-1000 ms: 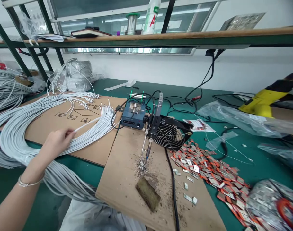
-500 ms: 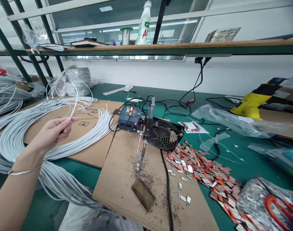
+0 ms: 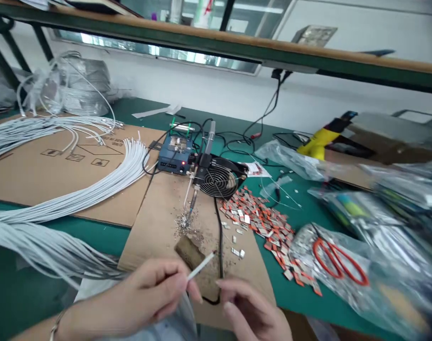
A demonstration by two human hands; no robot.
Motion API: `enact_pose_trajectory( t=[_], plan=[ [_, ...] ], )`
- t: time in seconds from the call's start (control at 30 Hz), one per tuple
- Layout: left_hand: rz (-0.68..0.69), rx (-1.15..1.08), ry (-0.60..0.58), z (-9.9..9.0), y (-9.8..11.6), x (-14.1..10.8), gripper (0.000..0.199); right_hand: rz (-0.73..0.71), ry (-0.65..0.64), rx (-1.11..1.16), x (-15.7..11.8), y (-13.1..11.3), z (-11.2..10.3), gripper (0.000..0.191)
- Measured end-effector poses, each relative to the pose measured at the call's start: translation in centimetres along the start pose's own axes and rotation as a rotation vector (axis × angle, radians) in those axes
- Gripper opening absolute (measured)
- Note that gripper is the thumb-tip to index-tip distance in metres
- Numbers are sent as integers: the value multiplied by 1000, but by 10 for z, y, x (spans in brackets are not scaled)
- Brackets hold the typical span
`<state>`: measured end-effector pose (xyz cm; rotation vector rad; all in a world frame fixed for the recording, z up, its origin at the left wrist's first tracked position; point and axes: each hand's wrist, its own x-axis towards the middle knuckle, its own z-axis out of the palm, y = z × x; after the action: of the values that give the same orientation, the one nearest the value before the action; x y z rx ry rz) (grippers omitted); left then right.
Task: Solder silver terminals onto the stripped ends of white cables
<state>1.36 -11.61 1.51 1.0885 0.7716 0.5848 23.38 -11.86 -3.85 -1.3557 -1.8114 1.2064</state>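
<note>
My left hand (image 3: 159,291) is closed on a white cable (image 3: 201,266), whose short end sticks out past the fingertips toward the upper right and looks dark at the tip. To its right, my right hand (image 3: 256,310) holds nothing; its fingers are bent, with thumb and forefinger apart. A worn brown sponge-like block (image 3: 191,251) lies behind the cable end, partly hidden by it. Beyond that, a soldering iron (image 3: 194,192) is fixed tip down above a scatter of solder bits (image 3: 183,222). A blue soldering station (image 3: 173,156) stands behind, its red light lit.
A round black fan (image 3: 219,181) stands beside the iron. Small orange-edged pieces (image 3: 262,218) lie heaped to the right, near red-handled scissors (image 3: 338,260) on a plastic bag. White cable bundles (image 3: 95,194) spread over cardboard at left. A yellow heat gun (image 3: 317,144) lies behind.
My left hand has come from the cable bundle at left to the front middle, bringing the cable end. My right hand has entered from below. The view has turned right and downward.
</note>
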Motion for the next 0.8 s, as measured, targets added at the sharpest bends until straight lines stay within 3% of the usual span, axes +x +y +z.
enact_pose_trajectory(
  t=[0.13, 0.27, 0.4, 0.53, 0.6, 0.8],
  plan=[
    [-135, 192, 60, -3, -28, -14, 50, 102, -22, 66, 10, -32, 21, 52],
    [-148, 390, 100, -1, -35, -20, 48, 187, -50, 125, 17, -39, 34, 57],
    [-56, 278, 142, 2, -43, -12, 44, 203, -166, 189, 15, -36, 39, 59],
    [95, 358, 282, 2, -52, -5, 36, 179, -144, 192, 13, -34, 39, 54],
    [123, 368, 270, 2, -54, -5, 33, 154, -129, 179, 14, -34, 37, 50],
    [-30, 134, 126, 1, -51, -5, 46, 108, -157, 159, 16, -36, 29, 40]
  ],
)
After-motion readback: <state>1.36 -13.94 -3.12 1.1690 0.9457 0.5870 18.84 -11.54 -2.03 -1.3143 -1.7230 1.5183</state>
